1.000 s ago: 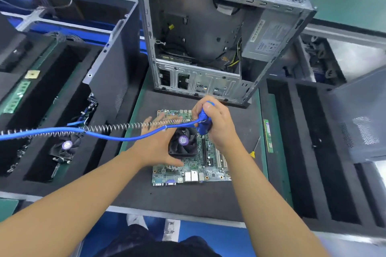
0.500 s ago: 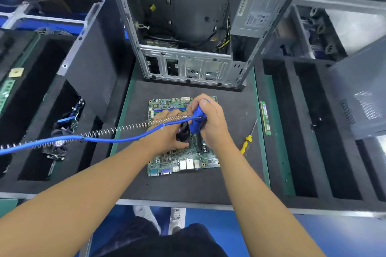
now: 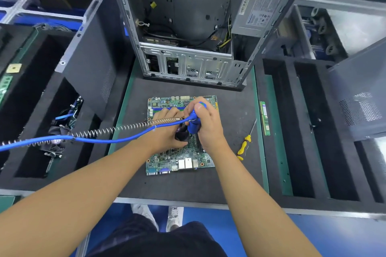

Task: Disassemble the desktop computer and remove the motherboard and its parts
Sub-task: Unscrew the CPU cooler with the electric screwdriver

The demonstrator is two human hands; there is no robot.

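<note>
A green motherboard (image 3: 177, 158) lies flat on the dark foam mat (image 3: 183, 188) in front of me. Its black cooler fan (image 3: 181, 134) sits mid-board, mostly covered by my hands. My left hand (image 3: 167, 131) rests over the fan, fingers curled round its edge. My right hand (image 3: 206, 123) grips a blue powered screwdriver (image 3: 194, 124), held upright over the board beside the fan. The tool's blue hose and coiled spring (image 3: 94, 135) run off to the left. The open grey computer case (image 3: 198, 27) stands behind the board, with its power supply (image 3: 259, 10) inside.
A yellow-handled screwdriver (image 3: 244, 146) and a green memory stick (image 3: 264, 119) lie right of the board. Foam trays with deep slots flank the mat; the left tray (image 3: 27, 110) holds another fan and parts. Grey case panels lean at left (image 3: 89, 58) and right (image 3: 359, 94).
The view has dipped closer to the board. My left hand went from lying flat beside the fan to closing over it. The screwdriver stays upright over the same spot.
</note>
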